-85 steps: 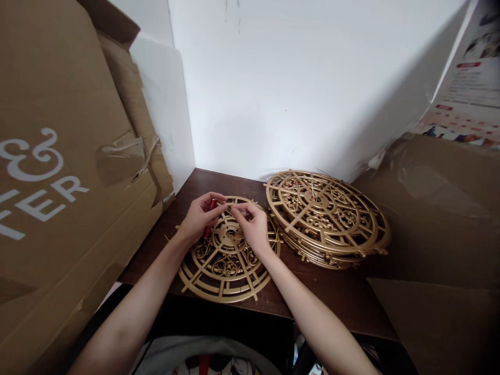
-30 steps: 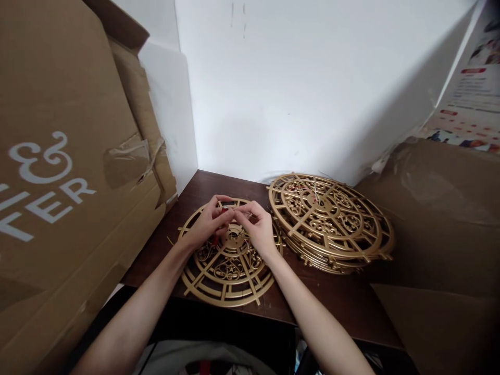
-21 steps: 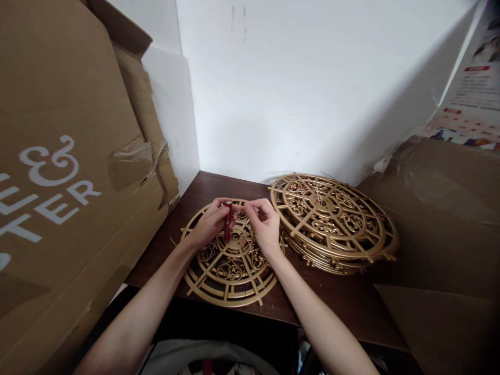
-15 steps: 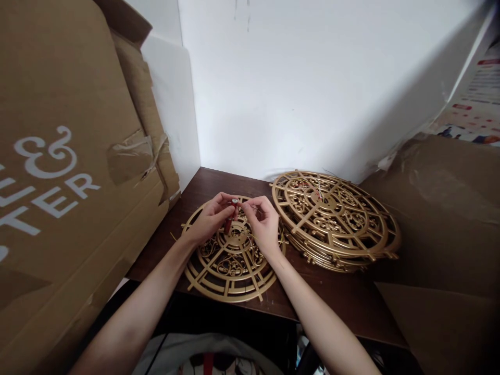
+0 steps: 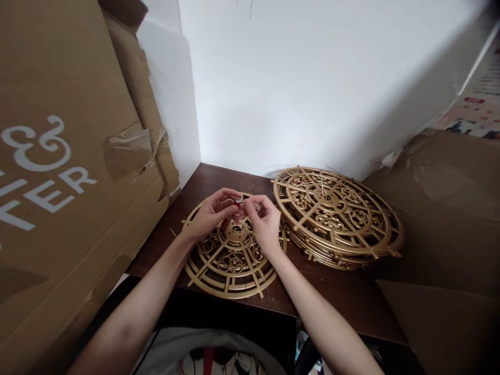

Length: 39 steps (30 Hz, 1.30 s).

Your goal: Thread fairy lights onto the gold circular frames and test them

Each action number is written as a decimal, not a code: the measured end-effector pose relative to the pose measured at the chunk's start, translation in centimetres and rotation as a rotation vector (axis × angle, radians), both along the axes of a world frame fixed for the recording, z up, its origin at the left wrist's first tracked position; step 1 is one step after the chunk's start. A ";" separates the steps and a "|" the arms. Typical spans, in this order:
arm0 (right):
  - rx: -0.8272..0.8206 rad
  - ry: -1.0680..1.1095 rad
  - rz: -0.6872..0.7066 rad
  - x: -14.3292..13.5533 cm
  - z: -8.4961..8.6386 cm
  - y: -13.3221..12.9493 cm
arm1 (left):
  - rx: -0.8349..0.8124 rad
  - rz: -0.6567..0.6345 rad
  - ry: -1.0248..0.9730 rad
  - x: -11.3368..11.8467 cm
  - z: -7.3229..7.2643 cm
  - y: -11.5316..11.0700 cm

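Observation:
My left hand is closed around a slim red cylinder with a metal end, tilted above the near gold openwork disc. Right beside it, my right hand pinches thin wire against the metal end; the fingers hide most of the contact. Fine yellowish wires trail from the disc near my right hand. The disc has ring bars, spokes and scroll ornament, and it lies flat on the dark brown table.
A stack of similar gold discs stands to the right, with loose thin wires on top. A large cardboard box rises at the left, another box at the right. Behind is a white wall.
The red cylinder has tipped over from nearly upright, and its metal end now sits closer to my right fingers. Both hands have drawn together slightly; the view has shifted a little.

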State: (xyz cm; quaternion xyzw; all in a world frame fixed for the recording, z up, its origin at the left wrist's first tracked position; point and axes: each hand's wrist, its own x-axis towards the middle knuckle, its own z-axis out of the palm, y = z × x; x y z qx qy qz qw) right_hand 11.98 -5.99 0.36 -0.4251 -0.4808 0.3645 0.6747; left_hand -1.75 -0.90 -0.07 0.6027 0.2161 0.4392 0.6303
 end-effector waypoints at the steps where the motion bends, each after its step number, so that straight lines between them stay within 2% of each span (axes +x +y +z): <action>1: -0.011 0.000 0.004 0.0 0.0 0.0 | -0.003 0.001 0.003 0.0 0.0 0.0; 19: -0.011 -0.085 0.087 0.6 -0.4 0.3 | -0.010 -0.021 0.035 -0.2 -0.1 0.0; 22: 0.079 -0.205 -0.028 1.1 -0.1 0.5 | -0.044 0.003 0.037 -0.2 -0.1 0.0; 25: 0.234 -0.425 -0.167 1.6 0.3 0.3 | -0.105 0.075 0.000 -0.2 -0.1 0.2; 27: 0.321 -0.582 -0.190 1.9 0.5 0.0 | -0.139 0.139 -0.054 -0.2 -0.2 0.5; 30: 0.410 -0.784 -0.126 2.1 0.5 -0.2 | -0.195 0.219 -0.151 -0.2 -0.1 1.0; 33: 0.422 -0.916 -0.010 2.6 0.6 -0.2 | -0.261 0.291 -0.225 -0.3 -0.1 1.4; 35: 0.351 -0.975 0.077 2.9 0.7 0.0 | -0.295 0.340 -0.254 -0.5 -0.1 1.7; 39: 0.106 -1.095 0.314 3.6 0.5 0.3 | -0.324 0.389 -0.263 -0.6 -0.2 1.9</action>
